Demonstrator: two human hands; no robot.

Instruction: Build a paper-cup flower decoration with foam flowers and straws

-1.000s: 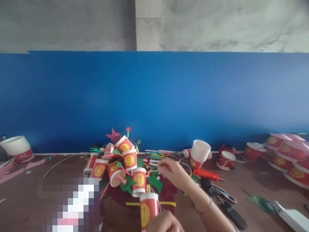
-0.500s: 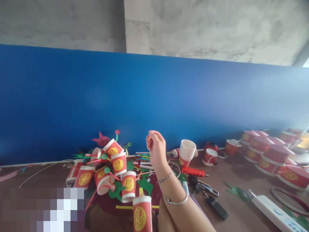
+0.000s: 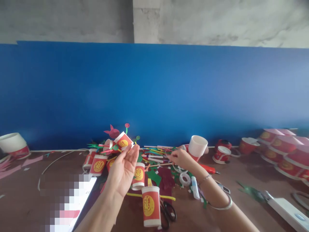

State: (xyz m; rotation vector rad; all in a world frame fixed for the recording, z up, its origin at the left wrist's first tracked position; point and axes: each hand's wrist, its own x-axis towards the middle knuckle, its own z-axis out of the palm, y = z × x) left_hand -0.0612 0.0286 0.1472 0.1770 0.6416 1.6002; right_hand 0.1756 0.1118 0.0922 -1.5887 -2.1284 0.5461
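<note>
Left hand open, left of front cup — right hand curls near markers beyond it, grip unclear — clutter calls for precision

The brown worktop carries red paper cups, black-handled scissors and a glue stick. Pink paper strips lie toward its left.

Dominated by a smooth blue panel, spanning the full width. Topped, above the blue panel, by bare grey concrete, stained in patches, with a paler upright strip. Fronted, below the blue panel, by a brown tabletop. Lit brighter toward the blue panel's right end.
</note>
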